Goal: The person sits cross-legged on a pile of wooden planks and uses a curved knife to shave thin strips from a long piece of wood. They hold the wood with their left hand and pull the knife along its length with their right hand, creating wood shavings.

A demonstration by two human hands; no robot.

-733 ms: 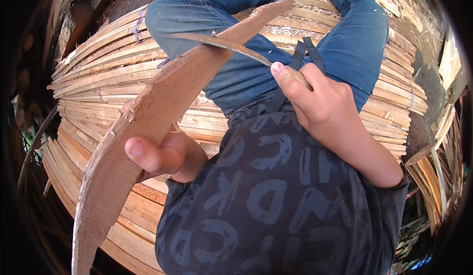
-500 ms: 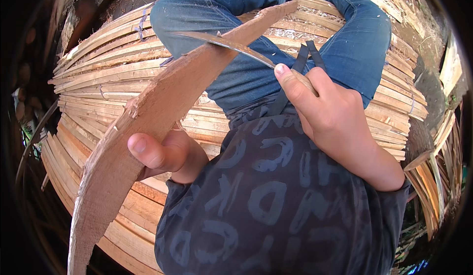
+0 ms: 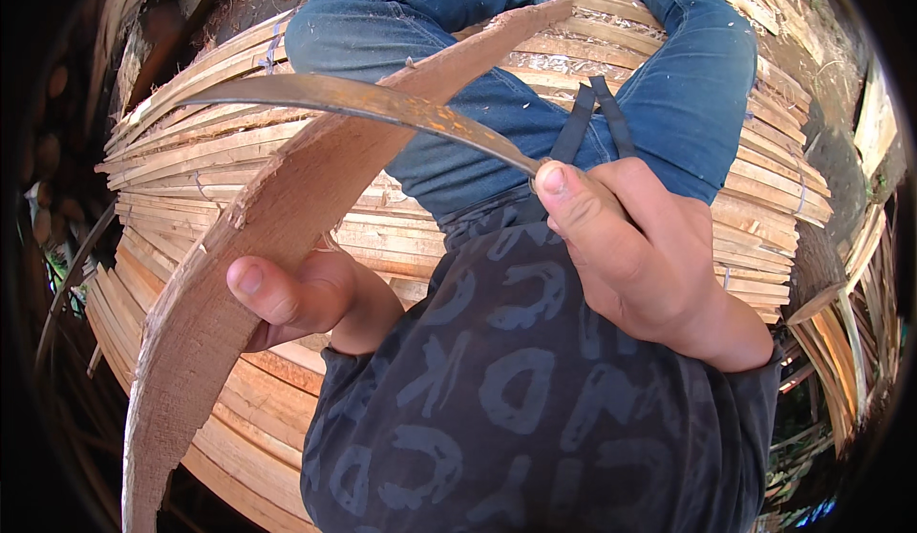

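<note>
Left hand (image 3: 310, 294) pinches plank (image 3: 291, 194), long axis lower-left to upper-right; knife (image 3: 382, 105), gripped in right hand (image 3: 640, 246), crosses it forward of left hand.

The person wears a dark, almost black shirt (image 3: 535, 371), which lies between the left grip (image 3: 306, 299) and the right grip (image 3: 630, 246) and nearer to the body. It is printed with big grey-blue letters, uneven like brush strokes. The short right sleeve (image 3: 764, 375) ends behind the right grip. Just beyond this grip are two flat black bands (image 3: 574, 127). Farther beyond are blue jeans (image 3: 690, 84), paler at the knees, with visible seams.
</note>
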